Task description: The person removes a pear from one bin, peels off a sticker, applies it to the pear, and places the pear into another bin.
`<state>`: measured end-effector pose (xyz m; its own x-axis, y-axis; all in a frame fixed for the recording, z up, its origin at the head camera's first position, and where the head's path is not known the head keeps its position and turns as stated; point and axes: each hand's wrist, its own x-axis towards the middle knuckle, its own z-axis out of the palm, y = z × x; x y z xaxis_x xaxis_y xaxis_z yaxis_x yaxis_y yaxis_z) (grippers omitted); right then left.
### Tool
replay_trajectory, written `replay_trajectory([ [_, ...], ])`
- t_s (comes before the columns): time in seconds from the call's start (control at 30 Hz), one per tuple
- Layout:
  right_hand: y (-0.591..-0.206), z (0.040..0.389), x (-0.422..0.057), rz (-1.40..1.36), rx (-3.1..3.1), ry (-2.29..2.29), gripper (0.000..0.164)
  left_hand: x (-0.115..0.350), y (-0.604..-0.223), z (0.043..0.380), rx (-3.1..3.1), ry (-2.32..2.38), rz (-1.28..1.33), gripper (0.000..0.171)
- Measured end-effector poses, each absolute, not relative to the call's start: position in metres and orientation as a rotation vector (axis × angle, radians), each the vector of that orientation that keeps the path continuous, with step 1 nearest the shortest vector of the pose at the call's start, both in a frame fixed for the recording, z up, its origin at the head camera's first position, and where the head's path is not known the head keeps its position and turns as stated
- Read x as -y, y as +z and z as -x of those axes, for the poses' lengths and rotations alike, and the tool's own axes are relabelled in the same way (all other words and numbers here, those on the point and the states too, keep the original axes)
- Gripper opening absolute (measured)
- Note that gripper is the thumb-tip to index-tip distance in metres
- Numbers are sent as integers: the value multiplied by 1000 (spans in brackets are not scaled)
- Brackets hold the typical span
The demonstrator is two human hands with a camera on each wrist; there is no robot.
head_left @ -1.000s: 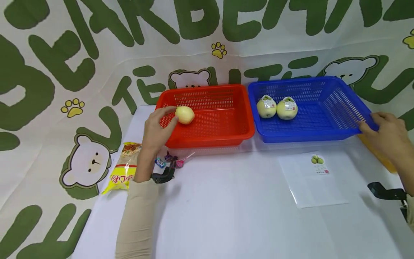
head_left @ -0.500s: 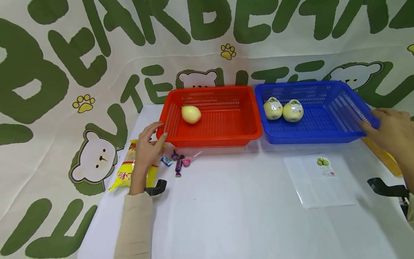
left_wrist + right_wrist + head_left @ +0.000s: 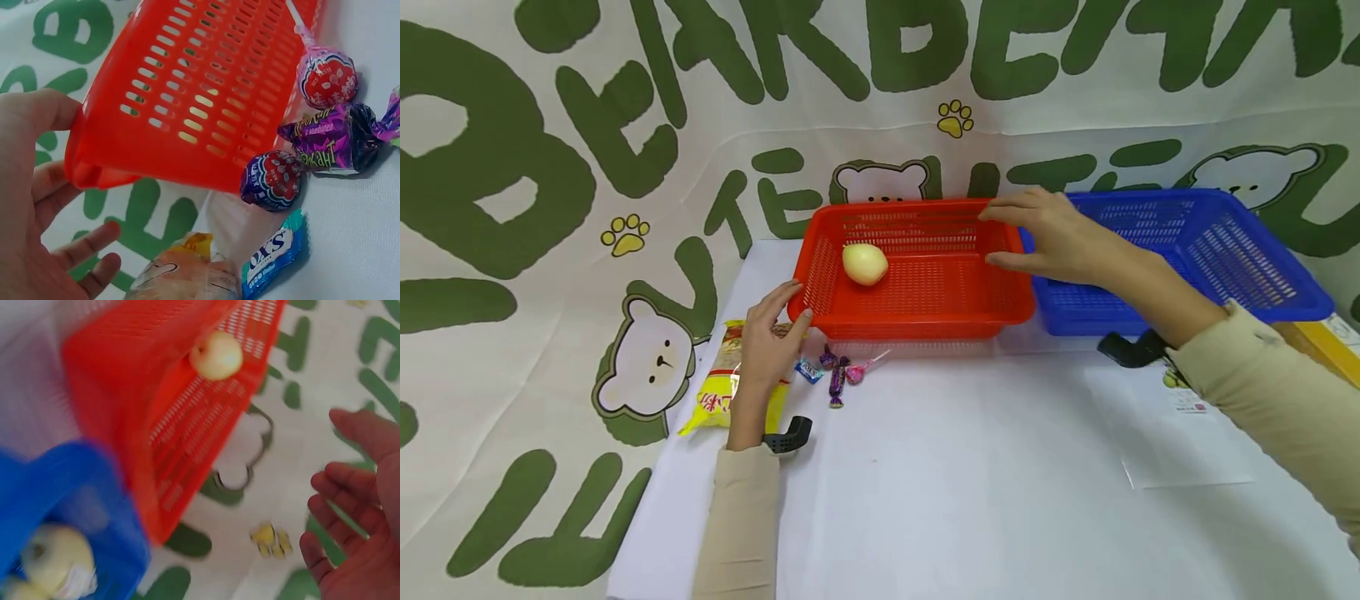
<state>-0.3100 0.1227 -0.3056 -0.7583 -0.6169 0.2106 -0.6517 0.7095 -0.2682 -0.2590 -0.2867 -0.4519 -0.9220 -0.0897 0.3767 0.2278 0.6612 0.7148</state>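
Note:
My left hand [image 3: 769, 340] is at the left front corner of the red basket [image 3: 917, 327], its thumb and index finger pinching the rim; in the left wrist view the other fingers spread free below the rim [image 3: 94, 150]. A pale yellow round fruit [image 3: 865, 264] lies inside this basket, toward the left end. My right hand [image 3: 1051, 233] hovers with fingers spread over the right end of the red basket, overlapping the left end of the blue basket [image 3: 1262, 250]. Nothing is in its grasp. Labelled pale fruits [image 3: 59, 556] sit in the blue basket, hidden behind my right arm in the head view.
Beside my left hand lie a yellow snack bag [image 3: 722, 392], a blue-wrapped candy [image 3: 808, 371], a purple-wrapped candy [image 3: 837, 382] and a pink lollipop [image 3: 855, 373]. A clear plastic sheet [image 3: 1180, 458] lies under my right arm, near a yellow box [image 3: 1326, 350].
My left hand has left the fruit in the red basket and moved to that basket's corner. My right hand has let go of the blue basket's right rim and swung left. The head view has shifted.

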Motion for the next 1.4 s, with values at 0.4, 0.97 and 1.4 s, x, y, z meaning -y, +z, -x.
replay_trajectory([
  [0.4,-311,412,-20,-1378,2875,246,70,275,-456,265,2476,-1195,147,49],
  [0.97,-402,457,29,-1559,3017,-42,97,266,-464,255,2487,-1180,152,50],
  [1.4,-391,450,53,-1542,2697,-47,74,287,-451,257,2508,-1144,120,51],
])
